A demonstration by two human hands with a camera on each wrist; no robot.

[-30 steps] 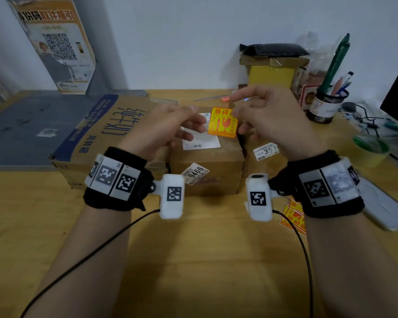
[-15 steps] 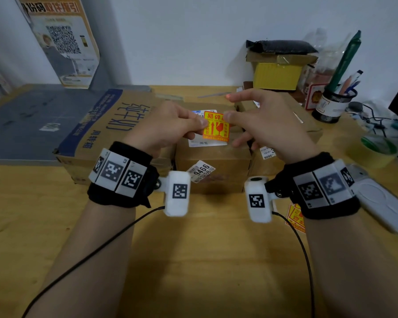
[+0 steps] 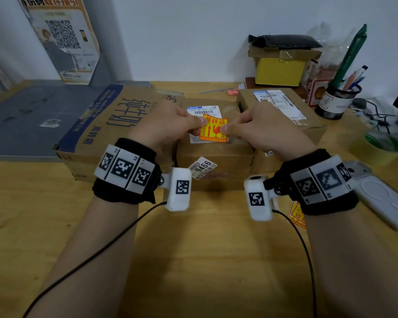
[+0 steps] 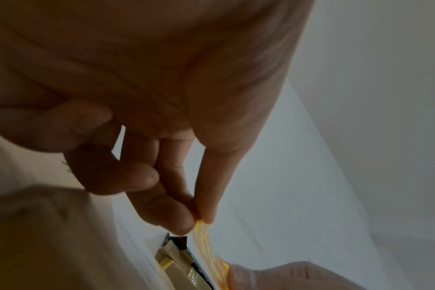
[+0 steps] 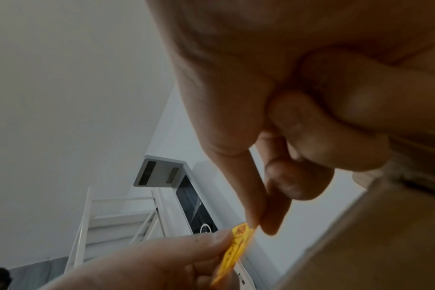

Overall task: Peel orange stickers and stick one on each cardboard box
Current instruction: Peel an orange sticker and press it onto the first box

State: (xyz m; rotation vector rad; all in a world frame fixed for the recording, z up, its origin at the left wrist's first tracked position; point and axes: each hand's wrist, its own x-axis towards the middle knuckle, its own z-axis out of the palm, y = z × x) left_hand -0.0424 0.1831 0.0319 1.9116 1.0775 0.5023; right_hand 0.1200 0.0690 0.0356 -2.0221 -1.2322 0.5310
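The orange sticker (image 3: 214,130), held higher a second ago, has come down over the middle cardboard box (image 3: 216,157). The left hand (image 3: 168,127) and right hand (image 3: 264,131) each pinch an edge, so pressing it flat likely follows.

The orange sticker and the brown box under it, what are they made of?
The orange sticker looks like thin glossy paper or plastic film: it bends between the left hand and right hand pinching it. Which one, I cannot tell. The middle cardboard box looks like matte brown cardboard, with paper labels stuck on.
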